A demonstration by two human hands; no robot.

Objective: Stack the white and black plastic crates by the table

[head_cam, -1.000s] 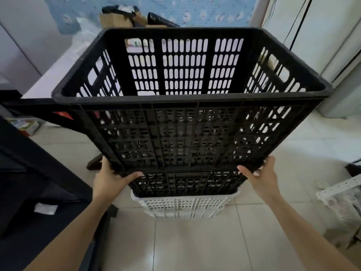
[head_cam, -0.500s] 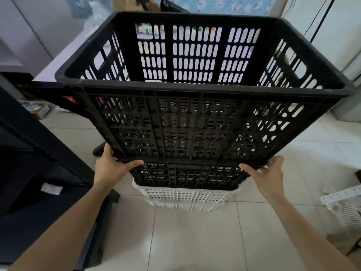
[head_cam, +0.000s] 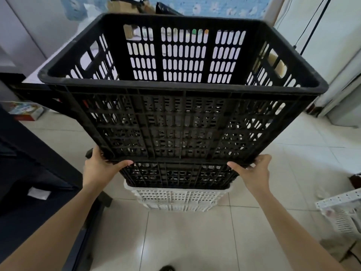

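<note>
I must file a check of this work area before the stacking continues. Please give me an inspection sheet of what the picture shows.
Surface: pale tiled floor, glossy, bare in front of the stack.
Job's things: top black crate held tilted over a lower black crate, which sits on a white crate.
Clutter: another white crate on the floor at right; colourful box at left.
Grippers: left hand and right hand grip the top crate's bottom corners.
Cables: black cables hang along the right wall.
Surroundings: dark table at left; white counter behind.
</note>
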